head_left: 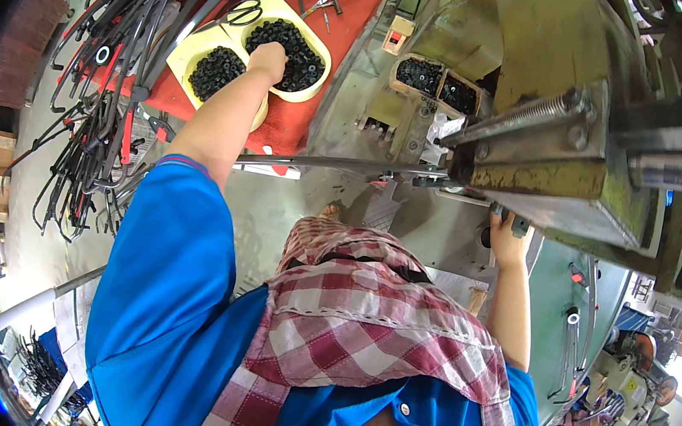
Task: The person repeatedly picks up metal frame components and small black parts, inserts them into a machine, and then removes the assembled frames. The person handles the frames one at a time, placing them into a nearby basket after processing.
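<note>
The left hand (pixel 268 59) dips into small black parts (pixel 301 70) in a pale-yellow plastic bin (pixel 291 98); the right hand (pixel 509 240) is beside a worn olive-green metal machine (pixel 540 175). Whether either grips anything, I cannot tell.

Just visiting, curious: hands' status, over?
Left fingers among small black parts, yellow plastic tray. Right fingers by olive metal machine. Long grey bar between them.
</note>
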`<state>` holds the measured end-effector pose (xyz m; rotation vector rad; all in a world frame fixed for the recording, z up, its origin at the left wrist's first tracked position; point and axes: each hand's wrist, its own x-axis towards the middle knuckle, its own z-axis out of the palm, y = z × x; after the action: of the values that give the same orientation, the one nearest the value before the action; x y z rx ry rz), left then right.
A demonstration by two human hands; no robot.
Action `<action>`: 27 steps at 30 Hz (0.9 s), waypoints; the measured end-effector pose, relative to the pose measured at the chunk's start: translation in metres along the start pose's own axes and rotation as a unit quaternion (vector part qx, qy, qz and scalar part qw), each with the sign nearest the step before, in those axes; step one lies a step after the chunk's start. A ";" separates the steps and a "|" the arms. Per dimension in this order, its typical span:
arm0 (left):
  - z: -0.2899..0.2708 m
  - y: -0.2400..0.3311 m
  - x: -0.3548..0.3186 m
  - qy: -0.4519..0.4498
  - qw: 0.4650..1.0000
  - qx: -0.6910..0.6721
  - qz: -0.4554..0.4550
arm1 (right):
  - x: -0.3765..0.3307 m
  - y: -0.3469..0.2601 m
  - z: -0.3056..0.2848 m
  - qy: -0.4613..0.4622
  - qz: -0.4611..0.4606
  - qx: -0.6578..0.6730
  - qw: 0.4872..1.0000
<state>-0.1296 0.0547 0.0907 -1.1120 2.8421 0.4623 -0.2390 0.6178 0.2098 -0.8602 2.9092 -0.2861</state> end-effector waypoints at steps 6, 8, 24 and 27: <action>-0.051 0.045 -0.055 0.083 0.986 -0.114 0.092 | 0.003 -0.027 -0.011 0.160 -0.056 -0.015 0.985; -0.055 0.068 -0.081 0.080 0.959 -0.062 0.264 | -0.002 -0.027 -0.014 0.175 -0.082 -0.036 0.981; -0.019 0.254 -0.234 -0.200 0.845 -0.494 0.043 | -0.130 0.142 -0.040 0.199 0.036 0.084 0.976; -0.012 0.267 -0.240 -0.150 0.867 -0.474 -0.016 | -0.177 0.224 -0.032 0.196 0.107 0.093 0.970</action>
<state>-0.1302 0.3942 0.2081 -1.0025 2.2638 1.9565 -0.2144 0.9041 0.2018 -0.5018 3.2227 -0.7737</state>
